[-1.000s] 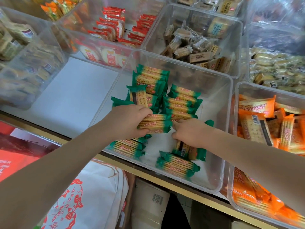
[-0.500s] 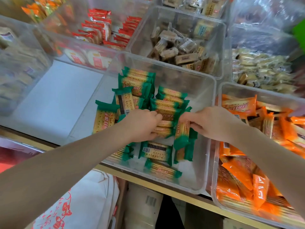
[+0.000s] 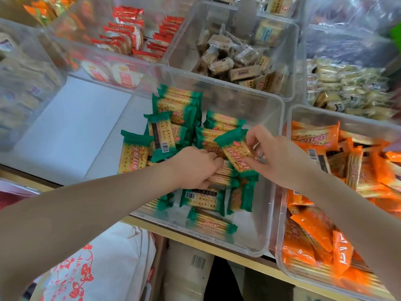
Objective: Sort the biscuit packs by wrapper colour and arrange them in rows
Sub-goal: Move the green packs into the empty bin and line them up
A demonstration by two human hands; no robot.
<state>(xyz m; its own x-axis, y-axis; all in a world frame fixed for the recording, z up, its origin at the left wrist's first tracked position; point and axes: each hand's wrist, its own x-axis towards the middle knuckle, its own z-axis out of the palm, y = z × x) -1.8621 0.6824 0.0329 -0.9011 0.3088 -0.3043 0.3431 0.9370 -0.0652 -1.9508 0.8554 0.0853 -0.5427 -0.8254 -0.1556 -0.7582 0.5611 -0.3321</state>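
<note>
The person's right hand (image 3: pixel 280 158) pinches one green-wrapped biscuit pack with yellow crackers showing (image 3: pixel 235 154) between thumb and fingers. Half a second ago this pack stood on its end, low in the bin. Now it is lifted up and tipped flat, slanting above the other packs. That likely means it is about to be laid into a row.

The left hand (image 3: pixel 195 166) is curled down on a small stack of green packs (image 3: pixel 223 177) in the middle of the clear plastic bin (image 3: pixel 273 170). It seems to hold them in place, but its fingers are partly hidden, so the grip is hard to be sure of.

At the far end of the bin, some green packs already lie in two neat rows (image 3: pixel 180 103). Closer to the person, other green packs (image 3: pixel 211 223) lie loose and crooked. One pack (image 3: pixel 134 154) leans by the left side.

The bin to the right holds only orange-wrapped packs (image 3: pixel 314 227), so the colours look sorted. The rows are not finished. The lifted pack needs a flat spot beside the stack, and the loose ones near the front are left to tidy.
</note>
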